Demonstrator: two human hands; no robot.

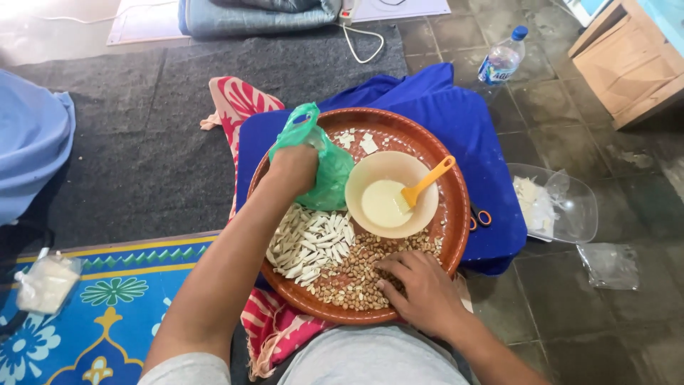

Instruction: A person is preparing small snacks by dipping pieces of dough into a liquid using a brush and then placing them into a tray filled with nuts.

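Two bare hands work over a round brown tray (456,214) that rests on a blue cushion (456,121) on the floor. The left hand (292,170) is closed around the gathered neck of a green plastic bag (329,171), which sits on the far-left part of the tray, just beside a cream bowl (370,178). That bag looks thin, soft and light, likely to sag and slip, so the bunched neck where the hand already grips seems the surest place to hold it; its contents are hidden. The right hand (420,289) lies palm down with fingers curled loosely on a heap of peanuts (353,274) at the near side of the tray; I cannot tell whether it pinches any. The nuts are small, hard, dry and loose, so they would probably roll and scatter, and are best pinched a few at a time or scooped. Left of them lies a pile of white wrapped pieces (310,246), light and easily crushed by the look of them. An orange spatula (426,184) leans in the bowl over pale paste. A water bottle (502,58) stands far right.
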